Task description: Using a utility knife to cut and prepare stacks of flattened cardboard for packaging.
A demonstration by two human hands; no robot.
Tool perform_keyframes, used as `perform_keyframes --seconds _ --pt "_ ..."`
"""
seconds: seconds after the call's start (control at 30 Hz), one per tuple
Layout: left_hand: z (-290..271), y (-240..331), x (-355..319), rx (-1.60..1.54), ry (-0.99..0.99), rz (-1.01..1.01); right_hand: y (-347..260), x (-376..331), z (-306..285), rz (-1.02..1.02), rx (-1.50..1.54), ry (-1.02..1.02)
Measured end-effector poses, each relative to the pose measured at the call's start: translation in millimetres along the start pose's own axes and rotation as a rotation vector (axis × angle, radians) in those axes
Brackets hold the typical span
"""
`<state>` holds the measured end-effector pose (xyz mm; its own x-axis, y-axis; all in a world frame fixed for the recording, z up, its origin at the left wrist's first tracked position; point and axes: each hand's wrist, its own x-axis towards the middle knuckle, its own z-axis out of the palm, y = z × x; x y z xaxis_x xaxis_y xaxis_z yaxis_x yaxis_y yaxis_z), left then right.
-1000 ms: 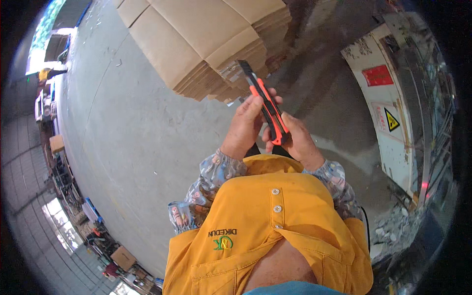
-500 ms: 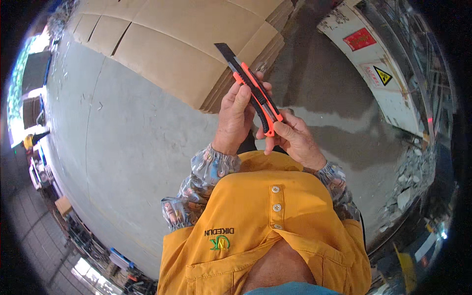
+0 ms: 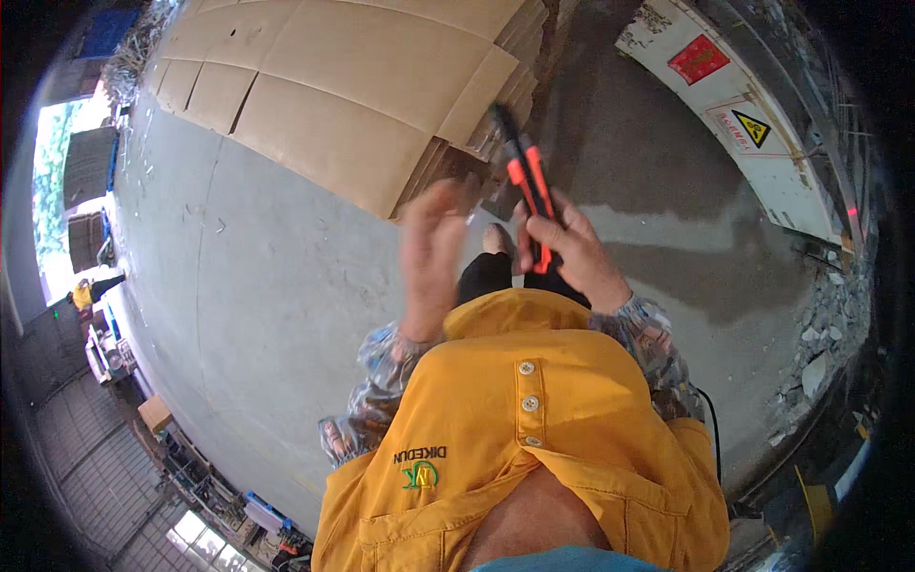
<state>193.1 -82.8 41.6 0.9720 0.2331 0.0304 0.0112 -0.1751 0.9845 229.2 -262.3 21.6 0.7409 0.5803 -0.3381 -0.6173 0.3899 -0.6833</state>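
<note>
Your right hand was gripping the black and orange-red plastic utility knife; its fingers were closed around the lower part of the handle. The knife was in front of your body, above the grey concrete floor, and its dark upper end pointed away from you and a little to the left. This end was blurred, so I could not tell how far the blade was out.

Your left hand was well apart from the knife, on its left side. It was also blurred, but its fingers looked extended and open, with nothing visible in them.

Beyond your hands lay the stack of flat brown cardboard sheets, with its nearest corner behind the left hand in the view. To the right stood the white metal panel, which carried a red rectangular label and a yellow triangular warning sign. Nearer to you on this side was a heap of grey broken rubble. You wore a yellow-orange buttoned shirt and patterned grey-blue sleeve covers.
</note>
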Motion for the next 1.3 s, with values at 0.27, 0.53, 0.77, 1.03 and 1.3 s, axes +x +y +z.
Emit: perform_keyframes --seconds 0.27,0.53,0.77,1.03,1.3 --pt "-61.8 -11.1 -3.3 0.035 0.377 -0.388 -37.5 102.6 -33.8 -0.525 -0.402 0.349" --pt "-63.3 -2.6 0.3 0.032 0.291 -0.403 -49.3 161.9 -49.2 -0.495 -0.915 0.382" --pt "-61.9 12.8 2.7 -0.052 0.397 -0.456 -57.7 155.6 -36.8 -0.693 -0.901 0.437" --pt "-76.0 0.9 1.3 -0.279 0.323 -0.336 -67.1 141.1 -37.7 -0.597 -0.914 0.445" --pt "-103.6 -20.2 28.6 -0.514 0.229 -0.542 -74.7 116.3 -29.6 -0.775 -0.531 0.359"
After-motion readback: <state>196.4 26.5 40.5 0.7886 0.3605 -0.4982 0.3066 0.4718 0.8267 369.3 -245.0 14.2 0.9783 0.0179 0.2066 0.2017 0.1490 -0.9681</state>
